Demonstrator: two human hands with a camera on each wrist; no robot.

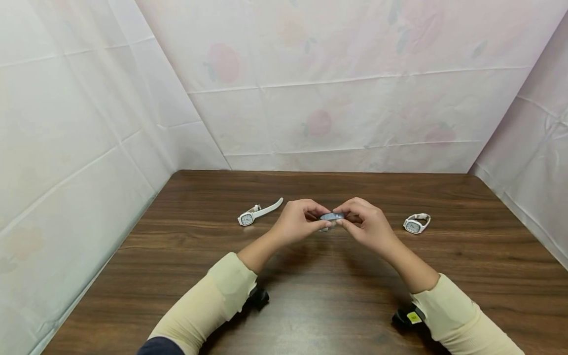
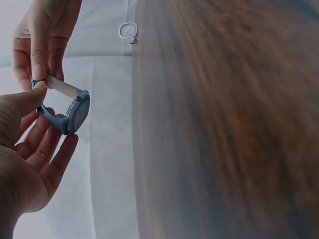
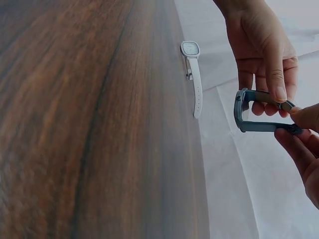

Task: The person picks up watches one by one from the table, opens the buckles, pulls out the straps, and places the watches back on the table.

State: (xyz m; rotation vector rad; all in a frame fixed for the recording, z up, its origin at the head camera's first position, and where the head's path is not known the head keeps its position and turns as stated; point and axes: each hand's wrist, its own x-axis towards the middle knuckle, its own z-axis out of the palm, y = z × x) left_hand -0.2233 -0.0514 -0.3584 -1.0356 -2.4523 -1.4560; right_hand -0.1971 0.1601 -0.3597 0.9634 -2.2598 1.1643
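Observation:
Both hands hold a blue-grey wristwatch (image 1: 332,216) above the table. Its strap is bent round into a loop, with the case (image 2: 79,113) hanging away from the fingers in the left wrist view. The left hand (image 1: 296,221) pinches one side of the strap between thumb and fingers. From the other side, the right hand (image 1: 367,222) pinches the strap ends near the buckle (image 3: 294,128). Fingers partly cover where the ends meet, so I cannot tell whether the buckle is fastened.
Left of the hands lies a white watch (image 1: 246,219) with its strap undone and stretched out. Another white watch (image 1: 413,226), its strap looped, lies to the right. Pale curtains (image 1: 319,88) enclose the back and sides of the brown wooden table (image 1: 328,305).

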